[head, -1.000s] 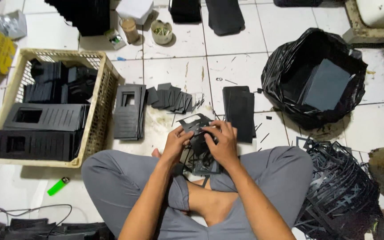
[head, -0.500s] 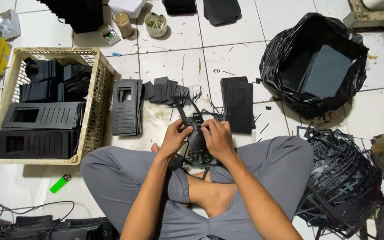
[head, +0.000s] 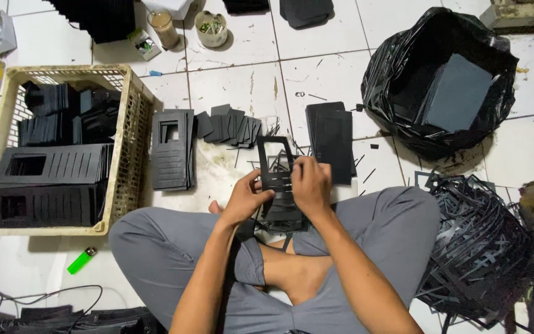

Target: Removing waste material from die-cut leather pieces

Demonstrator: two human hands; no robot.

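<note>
Black die-cut sheet (head: 277,179), thin and slotted with a rectangular window near its top, is held just above the lap at the centre of the frame; the left hand (head: 246,198) is closed on its left edge and the right hand (head: 309,184) is pinched on its right side, fingers curled over the slotted part. Tearing of the narrow bars between the slots is judged the main risk, caused by the two hands being pulled apart or twisted against each other, since the frame looks flimsy. A slip is also judged possible, the piece being gripped only at its edges, and it could then be dropped among the offcuts and lost to sight. Left of centre a stack of like sheets (head: 171,150) is laid on the white tiled floor (head: 329,68), with a fan of small black squares (head: 228,127) just beside it and a second dark stack (head: 332,139) right of the hands. A cream plastic basket (head: 128,148) filled with sorted black pieces is seen at the left. A black rubbish bag (head: 403,80) is opened at the upper right, and a heap of tangled black strips (head: 477,247) is crowded against the right knee at the lower right, where room for the elbow is judged tight. A green lighter (head: 80,261) lies at the lower left
</note>
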